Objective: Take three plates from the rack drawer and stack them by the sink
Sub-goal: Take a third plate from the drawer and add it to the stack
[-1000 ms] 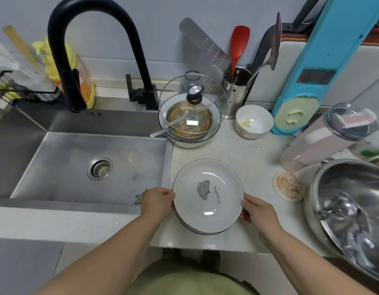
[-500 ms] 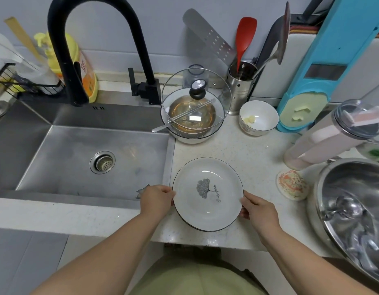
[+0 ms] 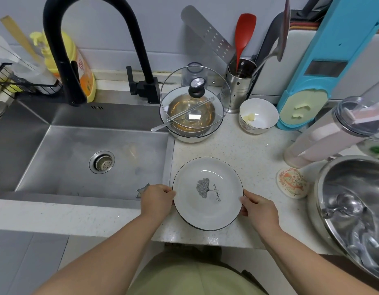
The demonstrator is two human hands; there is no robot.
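Note:
A white plate (image 3: 207,193) with a dark rim and a grey leaf print lies flat on the speckled counter (image 3: 254,154), just right of the steel sink (image 3: 82,158). My left hand (image 3: 156,201) grips its left rim with curled fingers. My right hand (image 3: 258,209) holds the right rim the same way. Anything under this plate is hidden from above. The rack drawer is out of view.
Behind the plate stand a bowl with a tilted glass lid (image 3: 193,111), a small white bowl (image 3: 258,116) and a utensil holder (image 3: 239,84). A large steel bowl (image 3: 354,209), a coaster (image 3: 291,186) and a clear canister (image 3: 335,133) crowd the right. A black tap (image 3: 63,60) arches over the sink.
The plate has settled lower and flat on the counter; the second rim seen beneath it one second ago no longer shows. Both hands stay at its sides.

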